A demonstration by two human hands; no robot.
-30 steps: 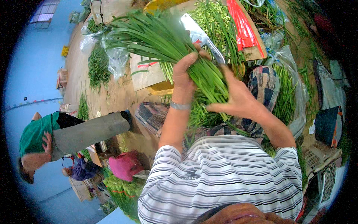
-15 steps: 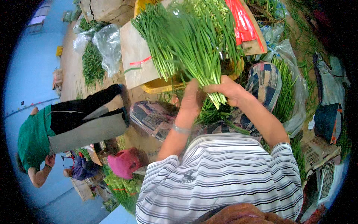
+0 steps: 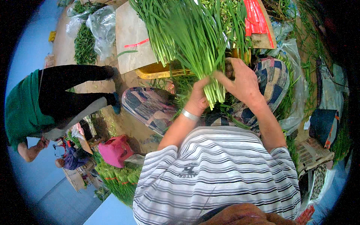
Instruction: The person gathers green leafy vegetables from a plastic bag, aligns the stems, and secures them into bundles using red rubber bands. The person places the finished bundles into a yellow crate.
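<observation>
A bunch of garlic chives [image 3: 204, 56] spreads its green leaves away from me, with the pale stem ends toward my lap. My left hand [image 3: 199, 96], with a silver band on its wrist, is closed around the stems from the left. At the right, my right hand [image 3: 243, 80] has its fingers apart; its thumb reaches to the stems. More garlic chives [image 3: 163, 52] lie under and beside the bunch on a pale board [image 3: 127, 35]. Red strips [image 3: 257, 18] are piled on the board's right side, and a single red strip [image 3: 137, 44] lies at its left.
Beneath the board shows a yellow crate [image 3: 150, 73]. Clear plastic bags [image 3: 103, 33] and greens lie at far left. A person in a green shirt [image 3: 26, 105] stands left. Lower left are a pink bag-like thing [image 3: 115, 150] and tied greens [image 3: 116, 178].
My right hand has opened and shifted up and outward from the stems, while my left hand keeps the bunch. The view has shifted, and the standing person appears farther left.
</observation>
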